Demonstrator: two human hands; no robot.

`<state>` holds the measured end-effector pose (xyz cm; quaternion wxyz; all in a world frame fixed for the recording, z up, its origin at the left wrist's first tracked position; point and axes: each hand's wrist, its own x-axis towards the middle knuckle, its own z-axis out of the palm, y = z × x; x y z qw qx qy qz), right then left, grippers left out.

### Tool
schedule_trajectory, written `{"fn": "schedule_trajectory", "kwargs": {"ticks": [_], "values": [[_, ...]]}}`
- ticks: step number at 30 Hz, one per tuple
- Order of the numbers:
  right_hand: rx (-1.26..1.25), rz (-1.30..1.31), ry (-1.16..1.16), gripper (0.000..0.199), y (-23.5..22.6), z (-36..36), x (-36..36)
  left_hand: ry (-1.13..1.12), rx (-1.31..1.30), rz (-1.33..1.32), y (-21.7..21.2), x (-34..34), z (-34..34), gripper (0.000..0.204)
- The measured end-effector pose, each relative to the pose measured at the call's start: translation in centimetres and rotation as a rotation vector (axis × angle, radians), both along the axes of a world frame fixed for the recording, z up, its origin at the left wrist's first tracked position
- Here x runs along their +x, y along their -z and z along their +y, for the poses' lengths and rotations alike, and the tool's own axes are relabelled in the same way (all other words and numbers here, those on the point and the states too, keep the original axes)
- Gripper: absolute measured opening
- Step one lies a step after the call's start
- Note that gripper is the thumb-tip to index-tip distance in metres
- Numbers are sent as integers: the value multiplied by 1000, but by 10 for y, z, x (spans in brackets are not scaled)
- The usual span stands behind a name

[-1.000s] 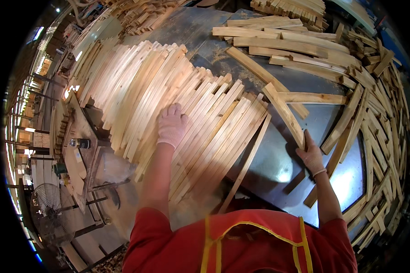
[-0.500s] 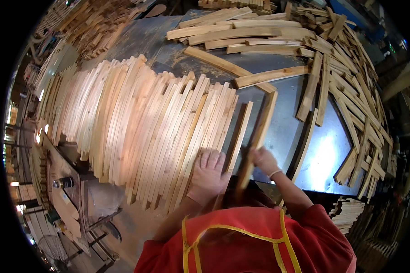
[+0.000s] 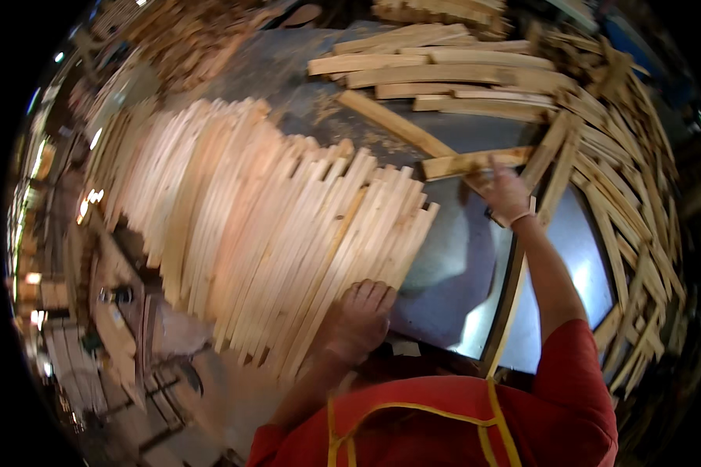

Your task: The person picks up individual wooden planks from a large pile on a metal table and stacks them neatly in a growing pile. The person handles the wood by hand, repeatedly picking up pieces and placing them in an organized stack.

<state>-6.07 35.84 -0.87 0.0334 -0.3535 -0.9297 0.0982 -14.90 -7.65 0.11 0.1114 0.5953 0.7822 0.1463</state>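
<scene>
Many pale wooden slats (image 3: 288,241) lie side by side in a broad row at the left and middle. My left hand (image 3: 362,319) rests at the near right end of this row, its fingers bent over the outermost slat. Farther out, my right hand (image 3: 508,194) reaches over two crossed loose slats; a finger stretches toward the upper crossed slat (image 3: 463,164), with the other slat (image 3: 397,124) running beneath it. Blur hides whether the right hand touches either. A long slat (image 3: 506,303) passes under my right forearm.
A grey metal tabletop (image 3: 444,265) lies under the wood. Stacked slats (image 3: 452,74) sit at the far side, and a jumbled heap (image 3: 631,210) curves down the right edge. A small workbench (image 3: 121,311) stands lower left. Sawdust and loose offcuts lie at the far left.
The two separate slats now lie against the row's right edge. My right hand has moved forward and right to the crossed slats. The left hand's fingers have bent. The view has shifted slightly.
</scene>
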Motion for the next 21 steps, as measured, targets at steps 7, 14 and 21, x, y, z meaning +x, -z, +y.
{"fn": "schedule_trajectory", "kwargs": {"ticks": [7,14,21], "values": [[170,-409,-207,105,-6,77,-49,-63,185,67,14,4,-9,58],[56,-543,-304,94,-41,41,-19,-108,240,139,31,4,-9,51],[227,45,169,101,18,-102,77,-54,198,78,20,7,-5,56]]}}
